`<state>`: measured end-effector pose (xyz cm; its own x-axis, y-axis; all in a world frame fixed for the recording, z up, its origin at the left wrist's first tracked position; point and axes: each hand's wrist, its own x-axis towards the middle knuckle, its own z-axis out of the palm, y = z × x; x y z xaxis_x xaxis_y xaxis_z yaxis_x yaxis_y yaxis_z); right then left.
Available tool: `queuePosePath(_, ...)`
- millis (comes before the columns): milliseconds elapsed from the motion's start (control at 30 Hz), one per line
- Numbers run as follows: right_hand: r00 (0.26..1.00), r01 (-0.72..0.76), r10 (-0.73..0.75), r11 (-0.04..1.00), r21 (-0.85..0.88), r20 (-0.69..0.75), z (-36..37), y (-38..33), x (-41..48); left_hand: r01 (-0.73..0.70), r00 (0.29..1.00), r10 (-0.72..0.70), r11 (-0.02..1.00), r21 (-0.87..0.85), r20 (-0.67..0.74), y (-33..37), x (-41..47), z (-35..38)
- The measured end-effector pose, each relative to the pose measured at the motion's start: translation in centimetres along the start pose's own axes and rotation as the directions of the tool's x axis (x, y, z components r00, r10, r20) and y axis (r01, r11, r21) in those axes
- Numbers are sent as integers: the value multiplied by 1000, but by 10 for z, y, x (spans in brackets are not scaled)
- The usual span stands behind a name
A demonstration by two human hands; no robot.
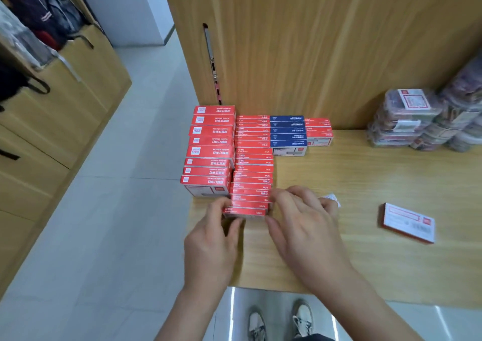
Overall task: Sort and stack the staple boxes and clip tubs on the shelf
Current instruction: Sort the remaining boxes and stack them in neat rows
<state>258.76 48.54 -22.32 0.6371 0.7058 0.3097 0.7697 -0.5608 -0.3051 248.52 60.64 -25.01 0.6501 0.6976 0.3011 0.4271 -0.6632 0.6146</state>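
Most of the sorting looks done. Your left hand and right hand have their grip clamped on the front box. The left fingers curl round its left end, and the right thumb and fingers pinch its right end. That box sits at the near end of the row of narrow red boxes, touching the one behind it, so you appear to be squaring it into line.

Just left of that row stands the stack of larger red boxes. Behind and to the right are the blue boxes, and a short red stack sits against the back panel. The clip tubs are piled at the far right of the shelf, well apart from the staples.

What seems left is one loose box lying flat on its own to your right, unsorted. A small white scrap shows just beyond your right fingers, but it is too blurred to identify. The tub pile looks uneven, so you may want to tidy it
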Motion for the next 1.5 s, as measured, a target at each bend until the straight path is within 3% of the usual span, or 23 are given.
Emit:
queuePosePath(267, 1000, 19, -16, 992, 122, -27, 2, 1, -3, -194, 981, 190, 942, 273, 39, 7, 0, 1)
queuePosePath(700, 991, -136, 136, 972, 189, 17, 7, -13, -4, -221, 975, 213, 921, 322, 59, 9, -2, 3)
queuePosePath(833, 977, -207, 207, 872, 443, 48, -3, -16, -4, -205, 978, 184, 932, 298, 96, 7, -1, 2)
queuePosePath(900, 959, -263, 264, 687, 678, 104, -12, -22, 0, -195, 978, 167, 944, 267, 124, 7, 0, 0)
queuePosePath(967, 917, -375, 298, 417, 828, 265, -11, -27, 3, -173, 981, 151, 964, 204, 117, 7, 0, -3)
queuePosePath(1000, 899, -404, 317, 339, 849, 302, -7, -31, 6, -160, 985, 148, 972, 170, 86, 7, 0, -7)
queuePosePath(1067, 877, -427, 358, 277, 861, 320, 5, -35, 8, -136, 990, 138, 987, 87, -18, 4, 1, -15)
queuePosePath(1167, 879, -400, 377, 247, 883, 293, 16, -35, 13, 20, 993, -31, 996, -87, -116, -10, 14, -29)
queuePosePath(1267, 882, -380, 400, 285, 880, 250, 17, -41, 22, 290, 954, -241, 897, -333, 180, -28, 36, -28)
queuePosePath(1367, 890, -356, 408, 341, 870, 204, 24, -43, 24, 359, 913, -192, 799, -483, 361, -42, 46, -21)
queuePosePath(1500, 900, -337, 390, 336, 879, 195, 26, -41, 24, 337, 911, -145, 802, -492, 387, -51, 47, -20)
